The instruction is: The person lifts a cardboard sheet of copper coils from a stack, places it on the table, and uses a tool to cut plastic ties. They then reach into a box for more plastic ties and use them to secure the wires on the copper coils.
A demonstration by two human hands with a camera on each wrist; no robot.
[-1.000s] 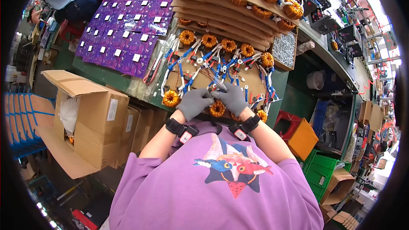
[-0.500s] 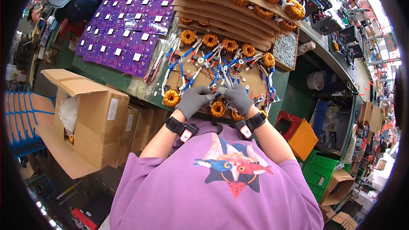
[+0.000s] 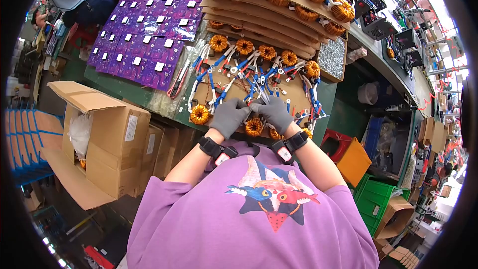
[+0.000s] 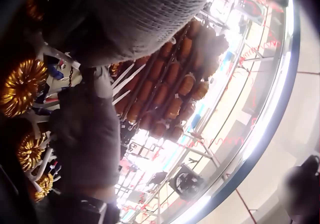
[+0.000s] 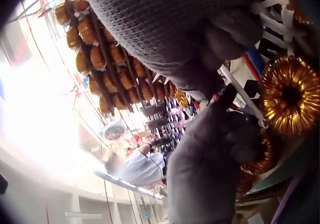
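Both hands wear grey gloves and meet over the near side of a cardboard sheet [image 3: 289, 87]. My left hand [image 3: 230, 118] pinches a small black piece with red wire [image 5: 229, 95] at its fingertips; the gloves partly hide it. Close beside it, my right hand [image 3: 274, 113] holds several thin white cable ties [image 4: 131, 78], whose tails stick out past the fingers. Just below the fingertips lies a copper-wound ring coil [image 3: 254, 133]. Another coil [image 3: 199, 115] sits left of the left hand. Blue, white and red leads with ring terminals spread across the sheet.
A row of coils [image 3: 267, 52] lines the sheet's far edge, before a stack of cardboard layers [image 3: 259, 17] bearing more coils. Purple circuit boards [image 3: 144, 30] and a red cutter [image 3: 177, 83] lie left. A tray of screws [image 3: 332, 60] stands right; an open carton [image 3: 107, 144] is at lower left.
The right hand has turned slightly and shifted a little to the right, with the cable ties now pointing more upright. The left hand has moved slightly right, its fingertips meeting the right hand's.
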